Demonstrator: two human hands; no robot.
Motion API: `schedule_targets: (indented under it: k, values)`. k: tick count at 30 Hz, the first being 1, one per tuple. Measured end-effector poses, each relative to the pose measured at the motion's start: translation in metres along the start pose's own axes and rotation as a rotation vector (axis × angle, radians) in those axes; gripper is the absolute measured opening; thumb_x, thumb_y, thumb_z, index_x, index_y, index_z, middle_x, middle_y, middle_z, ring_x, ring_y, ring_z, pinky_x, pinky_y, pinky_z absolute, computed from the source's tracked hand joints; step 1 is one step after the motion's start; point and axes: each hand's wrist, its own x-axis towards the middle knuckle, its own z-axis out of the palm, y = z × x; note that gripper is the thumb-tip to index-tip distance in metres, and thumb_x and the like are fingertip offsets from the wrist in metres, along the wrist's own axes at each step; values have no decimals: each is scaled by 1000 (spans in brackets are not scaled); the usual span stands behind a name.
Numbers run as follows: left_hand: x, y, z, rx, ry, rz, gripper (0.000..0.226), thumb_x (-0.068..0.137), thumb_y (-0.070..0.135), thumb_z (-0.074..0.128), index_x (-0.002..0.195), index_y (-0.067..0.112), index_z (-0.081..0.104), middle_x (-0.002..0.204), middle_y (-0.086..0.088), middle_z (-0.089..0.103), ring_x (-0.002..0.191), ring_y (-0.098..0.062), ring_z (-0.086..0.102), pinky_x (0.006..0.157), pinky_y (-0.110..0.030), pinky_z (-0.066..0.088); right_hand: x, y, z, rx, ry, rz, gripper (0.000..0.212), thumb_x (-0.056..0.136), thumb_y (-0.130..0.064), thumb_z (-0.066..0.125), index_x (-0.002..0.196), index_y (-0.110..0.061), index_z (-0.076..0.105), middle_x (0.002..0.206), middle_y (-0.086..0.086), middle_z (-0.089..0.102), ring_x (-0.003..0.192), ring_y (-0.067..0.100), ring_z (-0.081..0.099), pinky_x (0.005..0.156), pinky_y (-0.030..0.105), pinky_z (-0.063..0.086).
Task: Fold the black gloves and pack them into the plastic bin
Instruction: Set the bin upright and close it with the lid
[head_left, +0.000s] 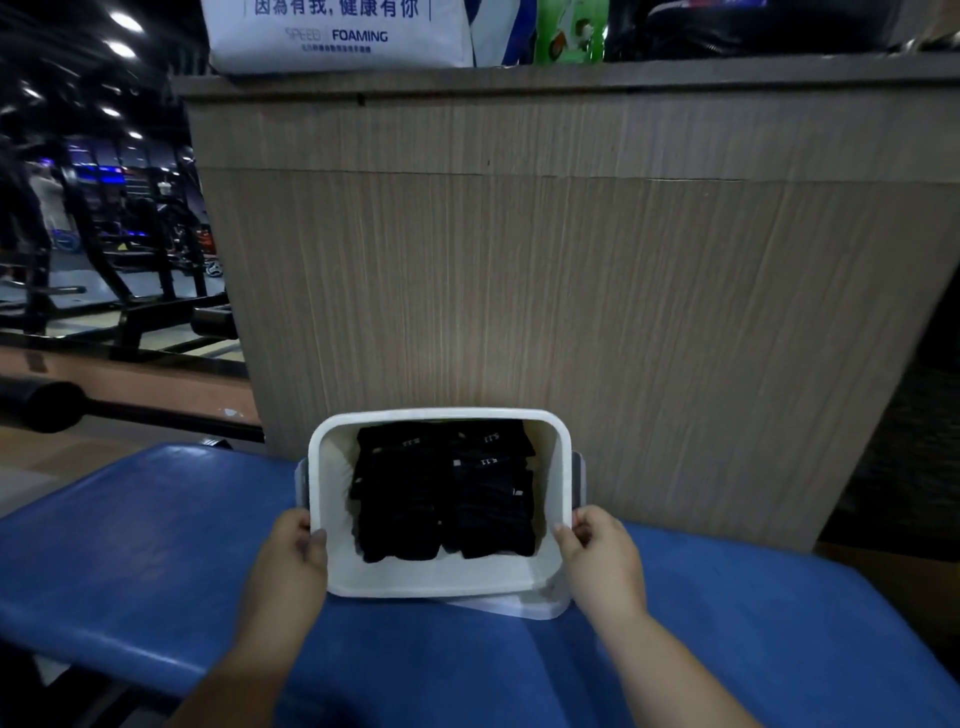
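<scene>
Here the white plastic bin (441, 584) sits on the blue padded desk (156, 545), with folded black gloves (447, 493) stacked in two rows inside. The left hand (296, 551) and right hand (602, 551) grip its side walls, thumbs over the rim, the other fingers hidden. A wood-grain counter panel (571, 260) rises just behind, topped by a cut-off white bag (337, 36) and green bottle (571, 31). A pale slab (509, 607) under the bin's near corner is unclear. Gym machines (104, 234) blur at left.

One plastic bin (441, 415), white, sat at lower centre. It held two stacks of black gloves, a left stack (400, 499) and a right stack (491, 499); gloves per stack could not be counted. Two hands showed: left hand (296, 556), right hand (602, 551). One blue bench (156, 519). One wooden counter (571, 260). Along the top of the frame were one white bag (337, 36) and one green bottle (571, 31).
</scene>
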Motion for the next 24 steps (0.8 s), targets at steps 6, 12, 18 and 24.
schedule_targets:
  k: [6, 12, 18, 24]
  values:
    - [5, 17, 13, -37, 58, 62, 6, 96, 21, 47, 96, 23, 52, 82, 0, 61, 75, -25, 56, 65, -36, 45, 10, 2, -24, 24, 7, -26, 22, 91, -27, 62, 73, -16, 53, 78, 0, 56, 65, 10, 49, 53, 22, 36]
    - [12, 36, 28, -75, 81, 102, 11, 95, 18, 46, 98, 19, 57, 91, -2, 60, 84, -25, 56, 66, -34, 42, 19, 5, -47, 86, 27, 7, 26, 90, -26, 64, 68, -17, 52, 67, -1, 55, 60, 14, 47, 53, 28, 37]
    - [9, 65, 49, -31, 8, 187, 9, 97, 17, 48, 95, 16, 56, 83, 1, 58, 81, -22, 53, 57, -29, 32, 28, 15, -84, 10, 69, 53, 21, 91, -32, 61, 75, -19, 57, 82, -1, 63, 74, 17, 57, 60, 30, 39]
    - [-7, 93, 87, -26, -115, 212, 16, 97, 25, 48, 82, 21, 54, 81, 1, 61, 73, -19, 58, 63, -34, 44, 30, 34, -132, -113, 200, 92, 22, 93, -31, 57, 79, -15, 60, 84, 3, 64, 79, 22, 56, 59, 32, 34]
